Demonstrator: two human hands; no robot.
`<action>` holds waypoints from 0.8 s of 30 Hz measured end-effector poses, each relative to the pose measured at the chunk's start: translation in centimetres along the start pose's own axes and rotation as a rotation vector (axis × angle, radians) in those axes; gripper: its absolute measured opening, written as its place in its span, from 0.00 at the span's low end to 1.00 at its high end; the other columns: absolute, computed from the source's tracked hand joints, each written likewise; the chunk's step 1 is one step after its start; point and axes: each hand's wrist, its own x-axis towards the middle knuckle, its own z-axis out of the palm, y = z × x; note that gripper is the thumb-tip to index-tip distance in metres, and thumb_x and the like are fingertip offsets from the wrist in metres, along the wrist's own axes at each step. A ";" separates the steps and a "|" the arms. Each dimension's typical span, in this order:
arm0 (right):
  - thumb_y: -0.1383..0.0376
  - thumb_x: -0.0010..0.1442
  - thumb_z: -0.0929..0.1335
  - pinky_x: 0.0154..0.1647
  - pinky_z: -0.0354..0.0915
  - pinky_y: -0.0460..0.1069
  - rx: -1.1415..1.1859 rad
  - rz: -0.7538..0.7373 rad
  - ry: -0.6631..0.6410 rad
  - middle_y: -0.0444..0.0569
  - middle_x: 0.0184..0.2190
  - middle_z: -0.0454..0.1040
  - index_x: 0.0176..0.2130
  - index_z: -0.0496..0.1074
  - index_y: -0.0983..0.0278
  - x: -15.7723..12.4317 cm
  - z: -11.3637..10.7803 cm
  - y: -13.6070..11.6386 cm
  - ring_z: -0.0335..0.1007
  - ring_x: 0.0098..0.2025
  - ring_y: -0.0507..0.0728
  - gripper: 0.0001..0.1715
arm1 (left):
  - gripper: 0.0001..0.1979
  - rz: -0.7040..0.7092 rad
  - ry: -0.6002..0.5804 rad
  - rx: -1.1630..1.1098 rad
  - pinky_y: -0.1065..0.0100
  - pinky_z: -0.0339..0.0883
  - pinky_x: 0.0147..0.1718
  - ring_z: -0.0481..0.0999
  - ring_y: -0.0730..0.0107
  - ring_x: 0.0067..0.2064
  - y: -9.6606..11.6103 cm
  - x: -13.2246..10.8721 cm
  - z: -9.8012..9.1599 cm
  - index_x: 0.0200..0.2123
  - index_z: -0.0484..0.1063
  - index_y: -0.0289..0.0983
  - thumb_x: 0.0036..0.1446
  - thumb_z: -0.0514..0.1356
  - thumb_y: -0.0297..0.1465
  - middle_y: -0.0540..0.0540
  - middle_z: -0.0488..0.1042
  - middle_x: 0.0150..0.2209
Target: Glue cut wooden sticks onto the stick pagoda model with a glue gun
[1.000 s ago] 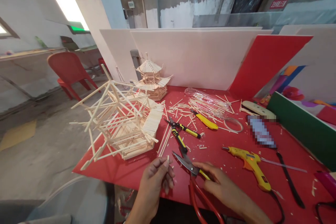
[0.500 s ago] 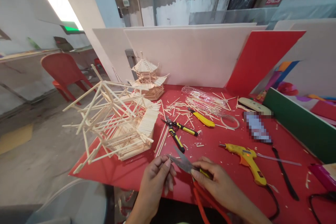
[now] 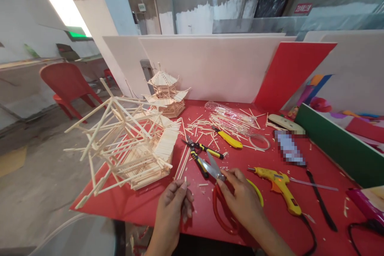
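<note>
Between the thumb and fingertips of my left hand (image 3: 175,204) is a short wooden stick (image 3: 185,179), its pale end poking up. My right hand (image 3: 240,192) grips a pair of scissors (image 3: 213,168) near the pivot, blades parted and pointing away to the upper left. One scissor handle loop is red and the other yellow. The blades are apart from the stick. Just beyond them lie black-and-yellow pruning shears (image 3: 199,152), jaws apart. To the left of my hands stands a half-built stick pavilion (image 3: 129,144), its upper frame bare and a lower roof covered with sticks.
A smaller stick pagoda (image 3: 165,92) stands behind. Loose sticks lie by a plastic bag (image 3: 228,114), with a yellow utility knife (image 3: 229,139) nearby. A yellow glue gun (image 3: 279,186) with a cord, a pixelated phone-like object (image 3: 289,148) and a green board (image 3: 339,144) are at right.
The scissors have drawn back right from my left hand, and their blades now point farther up. The stick end shows above my left fingertips. The whole view has shifted slightly.
</note>
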 end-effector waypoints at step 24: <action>0.58 0.66 0.68 0.48 0.71 0.58 -0.463 0.069 -0.233 0.53 0.52 0.71 0.54 0.69 0.65 16.0 -2.9 2.2 0.72 0.49 0.59 0.20 | 0.20 0.027 -0.091 -0.062 0.80 0.56 0.12 0.68 0.81 0.17 0.5 -0.2 0.0 0.31 0.74 0.33 0.47 0.70 0.45 0.49 0.76 0.24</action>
